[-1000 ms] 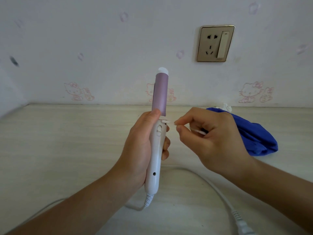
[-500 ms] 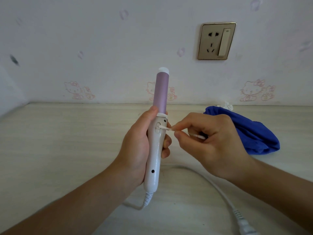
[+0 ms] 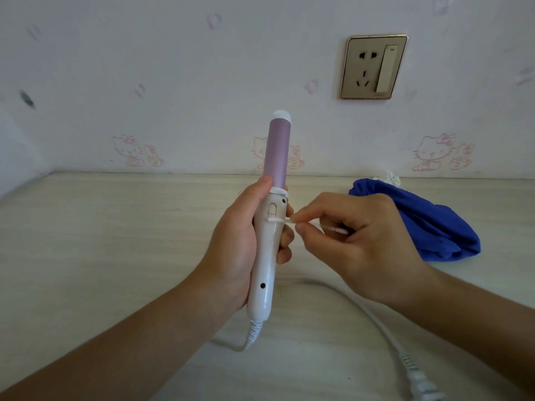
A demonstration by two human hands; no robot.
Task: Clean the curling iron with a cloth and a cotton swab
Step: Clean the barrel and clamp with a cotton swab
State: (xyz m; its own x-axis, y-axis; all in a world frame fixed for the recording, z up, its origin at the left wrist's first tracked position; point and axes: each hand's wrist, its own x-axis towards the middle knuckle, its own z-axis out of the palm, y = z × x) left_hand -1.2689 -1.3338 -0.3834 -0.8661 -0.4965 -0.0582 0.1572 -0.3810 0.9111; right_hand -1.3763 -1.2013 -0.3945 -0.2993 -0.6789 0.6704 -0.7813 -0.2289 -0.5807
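My left hand (image 3: 236, 244) grips the white handle of the curling iron (image 3: 267, 250) and holds it upright, its pink barrel pointing up with a white cap on top. My right hand (image 3: 359, 244) pinches a cotton swab (image 3: 280, 220) between thumb and forefinger. The swab lies level, and its left tip touches the handle just below the slide switch. Its other tip pokes out under my fingers. A crumpled blue cloth (image 3: 428, 224) lies on the table to the right, behind my right hand.
The iron's white cord (image 3: 373, 316) loops over the pale wooden table (image 3: 101, 241) to a plug (image 3: 419, 380) at the lower right. A gold wall socket with a switch (image 3: 373, 67) sits on the wallpapered wall. A small white object (image 3: 389, 178) lies behind the cloth.
The swab tip has moved down the handle, from the collar under the barrel, past the switch, to just below the switch. My left hand keeps the iron upright.
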